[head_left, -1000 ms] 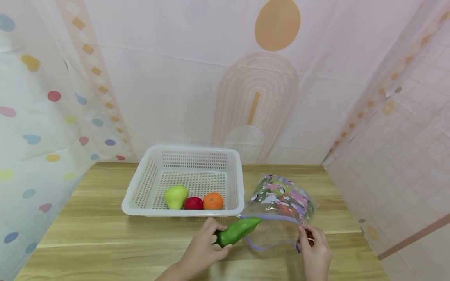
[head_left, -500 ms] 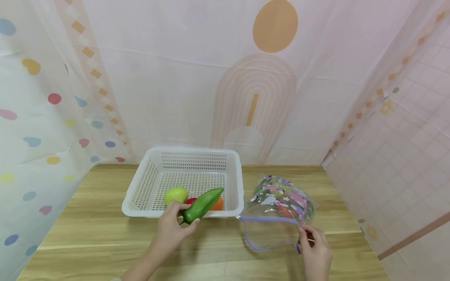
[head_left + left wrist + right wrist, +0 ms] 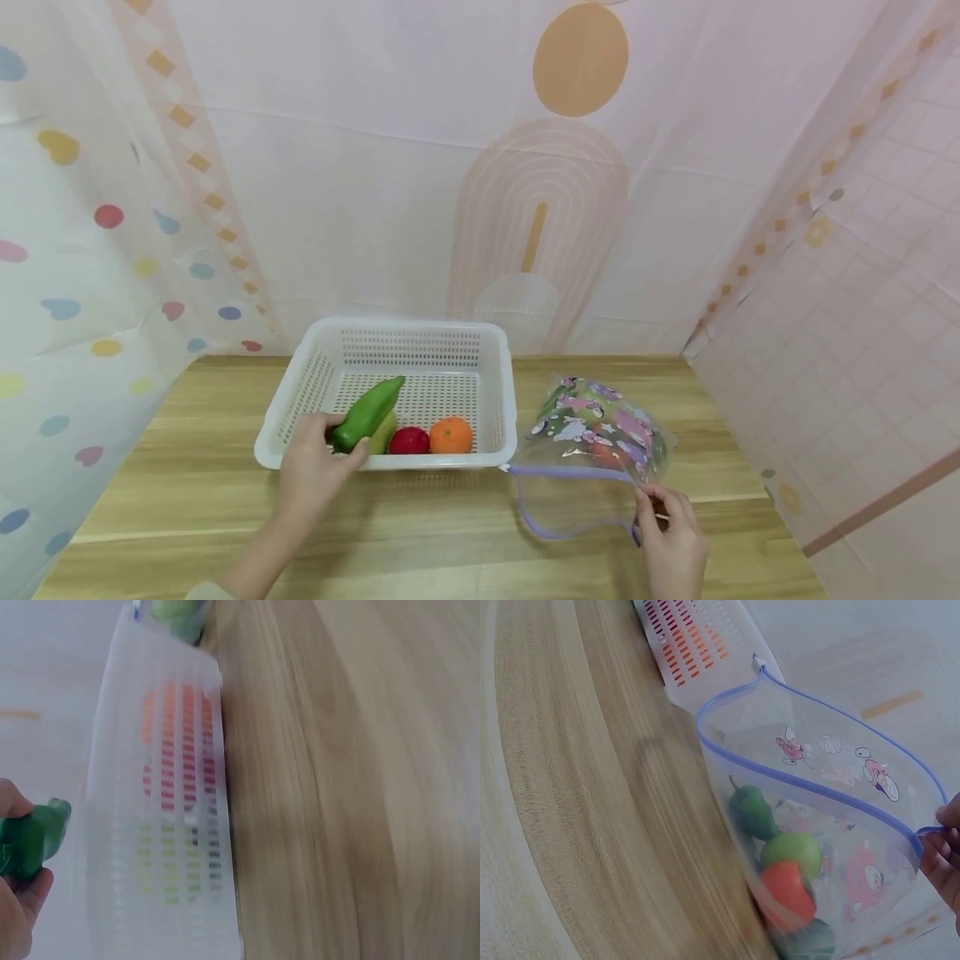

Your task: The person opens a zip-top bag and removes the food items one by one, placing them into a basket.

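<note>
In the head view, the left hand [image 3: 315, 467] grips the green pepper [image 3: 369, 415] by its thick end over the basket's near-left corner, tip towards one o'clock. We cannot tell whether it touches the yellow-green fruit [image 3: 383, 433] beneath; let go there, we think, the pepper could roll off that rounded support and nudge the red fruit [image 3: 409, 441] at three o'clock, or the mandarin [image 3: 451, 435] beyond. Over at four o'clock from the white plastic basket [image 3: 497, 383], the right hand [image 3: 671, 537] pinches one corner of the zip bag [image 3: 581, 427]; should that pinch slacken, its thin mouth would probably sag closed. A printed curtain [image 3: 360, 225] hangs at twelve o'clock

In the left wrist view, we find the pepper at nine o'clock between finger and thumb. The slotted basket wall stands between it and the wooden table [image 3: 330, 795], so a low swing could catch the rim

In the right wrist view, the mouth gapes, its zip slider [image 3: 758, 664] beside the basket corner at twelve o'clock, where a tug might snag. Inside lie a dark-green stemmed vegetable [image 3: 753, 813], a round green fruit [image 3: 793, 853] and an orange-red one; tipping the bag could send them sliding mouthwards
</note>
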### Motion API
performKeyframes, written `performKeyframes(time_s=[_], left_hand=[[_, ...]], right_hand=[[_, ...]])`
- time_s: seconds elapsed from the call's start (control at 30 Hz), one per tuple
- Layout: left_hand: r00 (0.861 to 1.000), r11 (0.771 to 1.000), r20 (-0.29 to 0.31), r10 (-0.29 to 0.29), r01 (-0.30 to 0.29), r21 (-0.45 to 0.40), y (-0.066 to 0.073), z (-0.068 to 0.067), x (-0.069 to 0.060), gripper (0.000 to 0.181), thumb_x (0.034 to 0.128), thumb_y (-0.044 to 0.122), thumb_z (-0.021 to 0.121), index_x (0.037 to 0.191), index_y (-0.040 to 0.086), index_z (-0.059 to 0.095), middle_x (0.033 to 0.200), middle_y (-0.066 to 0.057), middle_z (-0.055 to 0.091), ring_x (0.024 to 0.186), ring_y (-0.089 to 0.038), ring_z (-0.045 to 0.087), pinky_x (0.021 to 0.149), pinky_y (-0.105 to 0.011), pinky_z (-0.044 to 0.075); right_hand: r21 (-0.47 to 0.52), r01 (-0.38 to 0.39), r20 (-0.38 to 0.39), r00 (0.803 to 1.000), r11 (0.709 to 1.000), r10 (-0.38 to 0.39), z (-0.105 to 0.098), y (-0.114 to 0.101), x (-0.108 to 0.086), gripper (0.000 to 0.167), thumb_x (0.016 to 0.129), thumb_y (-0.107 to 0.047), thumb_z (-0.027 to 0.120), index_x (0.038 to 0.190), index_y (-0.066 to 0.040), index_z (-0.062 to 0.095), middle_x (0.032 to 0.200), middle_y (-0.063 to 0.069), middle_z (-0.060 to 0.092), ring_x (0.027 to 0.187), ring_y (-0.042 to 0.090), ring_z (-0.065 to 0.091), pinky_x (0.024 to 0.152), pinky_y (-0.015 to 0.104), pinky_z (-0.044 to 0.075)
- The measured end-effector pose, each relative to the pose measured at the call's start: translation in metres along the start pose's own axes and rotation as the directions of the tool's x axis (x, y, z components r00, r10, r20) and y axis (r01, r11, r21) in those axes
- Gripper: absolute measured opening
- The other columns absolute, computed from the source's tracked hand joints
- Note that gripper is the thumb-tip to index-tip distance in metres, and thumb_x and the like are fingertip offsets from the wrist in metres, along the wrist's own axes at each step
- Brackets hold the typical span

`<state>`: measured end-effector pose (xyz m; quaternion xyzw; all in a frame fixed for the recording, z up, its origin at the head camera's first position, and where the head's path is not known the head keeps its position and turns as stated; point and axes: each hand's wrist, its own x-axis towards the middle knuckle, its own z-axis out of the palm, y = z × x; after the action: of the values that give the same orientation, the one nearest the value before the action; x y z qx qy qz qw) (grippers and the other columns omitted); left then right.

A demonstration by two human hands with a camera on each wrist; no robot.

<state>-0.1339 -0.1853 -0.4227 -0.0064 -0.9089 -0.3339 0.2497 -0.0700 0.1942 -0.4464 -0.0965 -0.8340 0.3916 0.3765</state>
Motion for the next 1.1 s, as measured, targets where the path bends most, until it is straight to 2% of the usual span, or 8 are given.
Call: performKeyframes(time_s=[0.1, 0.23, 0.43, 0.57, 0.87, 1.1], left_hand=[[1.000, 0.999, 0.013, -0.015, 0.014, 0.044, -0.008, -0.004, 0.007, 0.041, 0.0698, 0.009, 0.075, 0.101, -0.009, 0.055, 0.094, -0.019, 0.050, 0.076, -0.029, 0.053, 0.062, -0.040, 0.048], [0.997, 0.994, 0.069, -0.046, 0.039, 0.101, -0.018, -0.008, 0.014, 0.045, 0.0733, 0.012, 0.074, 0.105, -0.012, 0.053, 0.097, -0.023, 0.047, 0.074, -0.029, 0.051, 0.059, -0.041, 0.047], [0.992, 0.982, 0.096, -0.080, 0.062, 0.180, -0.032, -0.008, 0.022, 0.045, 0.0731, 0.012, 0.074, 0.106, -0.012, 0.053, 0.095, -0.025, 0.048, 0.075, -0.032, 0.052, 0.060, -0.046, 0.047], [0.984, 0.974, 0.153, -0.094, 0.059, 0.220, -0.041, -0.007, 0.026, 0.043, 0.0732, 0.011, 0.073, 0.102, -0.013, 0.052, 0.095, -0.028, 0.048, 0.075, -0.034, 0.053, 0.059, -0.047, 0.047], [0.942, 0.958, 0.288, -0.171, 0.090, 0.274, -0.050, -0.004, 0.035, 0.041, 0.0754, 0.013, 0.070, 0.097, -0.015, 0.050, 0.088, -0.028, 0.046, 0.071, -0.035, 0.053, 0.057, -0.045, 0.047], [0.909, 0.944, 0.343, -0.237, 0.132, 0.303, -0.051, 0.000, 0.042, 0.039, 0.0763, 0.012, 0.068, 0.094, -0.015, 0.046, 0.084, -0.025, 0.046, 0.070, -0.032, 0.051, 0.056, -0.042, 0.047]], right_hand=[[-0.010, 0.000, -0.005, 1.000, 1.000, 0.000, 0.000, 0.001, 0.000, 0.009, 0.075, 0.008, 0.071, 0.082, 0.004, 0.068, 0.077, 0.009, 0.062, 0.068, -0.011, 0.049, 0.053, 0.005, 0.044], [-0.022, -0.023, 0.002, 1.000, 0.999, 0.024, 0.001, 0.002, 0.000, 0.009, 0.076, 0.007, 0.071, 0.083, 0.003, 0.068, 0.078, 0.008, 0.062, 0.068, -0.010, 0.050, 0.053, 0.006, 0.044], [-0.039, -0.038, 0.007, 0.999, 0.999, 0.038, 0.002, 0.004, 0.000, 0.009, 0.075, 0.007, 0.071, 0.082, 0.002, 0.068, 0.078, 0.007, 0.062, 0.067, -0.010, 0.049, 0.052, 0.006, 0.044], [-0.032, -0.029, 0.007, 1.000, 0.999, 0.029, 0.002, 0.003, 0.000, 0.010, 0.075, 0.008, 0.071, 0.082, 0.002, 0.068, 0.078, 0.007, 0.063, 0.066, -0.009, 0.050, 0.052, 0.006, 0.044], [-0.012, -0.001, -0.007, 1.000, 1.000, 0.001, 0.004, 0.003, -0.001, 0.010, 0.075, 0.008, 0.071, 0.083, 0.003, 0.068, 0.079, 0.009, 0.063, 0.067, -0.008, 0.051, 0.052, 0.006, 0.044], [-0.014, 0.021, -0.019, 1.000, 1.000, -0.022, 0.005, 0.005, -0.001, 0.011, 0.074, 0.010, 0.071, 0.082, 0.004, 0.067, 0.078, 0.010, 0.062, 0.067, -0.009, 0.051, 0.052, 0.005, 0.044]])
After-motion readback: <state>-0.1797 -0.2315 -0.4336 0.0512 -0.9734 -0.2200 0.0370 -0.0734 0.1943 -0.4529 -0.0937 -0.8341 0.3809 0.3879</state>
